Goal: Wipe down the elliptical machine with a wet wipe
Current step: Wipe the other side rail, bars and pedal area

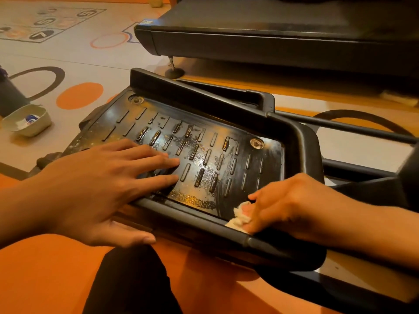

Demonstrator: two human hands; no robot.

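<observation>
1. Far to my left on the floor (68, 57) sits a small tub (34, 130) with something white and blue inside, well apart from the pedal (226, 130). If my wipe dries out or clogs with grime, reaching that far means letting go of the pedal.
2. On the pedal's near left part, my left hand (99, 186) lies flat, with fingers straight and spread and the thumb along the near rim (181, 214). The surface around it looks wet and gritty, so I judge the palm could slide if I lean hard.
3. Across the middle, the pedal of the elliptical machine sits tilted, with droplets and pale specks between its raised ribs (200, 177). It probably rides on a moving arm, so a strong push may swing it.
4. At the near right corner, the wet wipe (240, 217) is bunched into a small wad touching the rim. So crumpled, it may smear dirt rather than lift it, and miss the gaps between ribs.
5. Furthest right, my right hand (292, 205) curls its fingers round the wipe, pinching it. My fingertips could scrape along the rim.
</observation>
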